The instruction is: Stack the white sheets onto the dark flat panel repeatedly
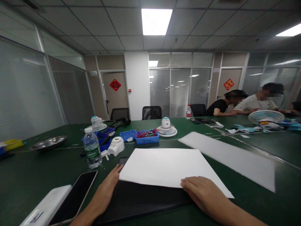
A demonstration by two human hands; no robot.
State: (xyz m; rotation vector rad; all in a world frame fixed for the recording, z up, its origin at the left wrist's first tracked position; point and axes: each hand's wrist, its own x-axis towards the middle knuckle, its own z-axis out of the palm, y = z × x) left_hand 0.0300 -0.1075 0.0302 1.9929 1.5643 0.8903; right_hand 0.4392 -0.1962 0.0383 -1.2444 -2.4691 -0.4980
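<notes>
Straight-fingered, the left hand (107, 185) meets the near-left corner of the white sheet (162, 166), while the right hand (199, 188) bends its fingers over the sheet's near edge; I can't tell whether either one pinches it. Toward the worktop's near-left corner, the white box (47, 204) and the phone (75, 197) lie side by side; a wide sweep of the left elbow could knock them. Beyond, the water bottle (92, 149) stands upright, and a bump could tip it toward the paper. The sheet lies over a black slab (145, 197) toward the worktop's near edge; uneven pressure from the two hands might skew or crease it. Rightward, toward the worktop's right edge, a long white sheet (230, 160) lies loose, and a stray right forearm could drag it.
</notes>
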